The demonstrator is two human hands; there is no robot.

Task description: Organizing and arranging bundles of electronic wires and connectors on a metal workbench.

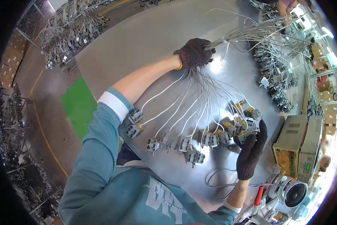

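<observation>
My left hand [196, 52], in a dark knitted glove, is closed around a bundle of white cables [228, 39] above the metal tabletop [134, 47]. Below the fist the cables fan out toward me. Each ends in a small boxy grey component [152, 144], several of them lying spread in an arc. Some on the right, such as one yellow-wrapped component [230, 127], are crowded together. Beside that cluster is my right hand [253, 152], also gloved, its fingers extended and apart from the thumb. The fingertips reach the outermost pieces; whether they touch is unclear.
More cabled components [275, 80] are heaped along the table's far right side. Two bench instruments [298, 140] stand at the right, with a small round fan [294, 194] and a red-handled tool [259, 195] nearer me. A loose grey cord [209, 182] curls on the table. Cable bundles [76, 33] hang on racks at left.
</observation>
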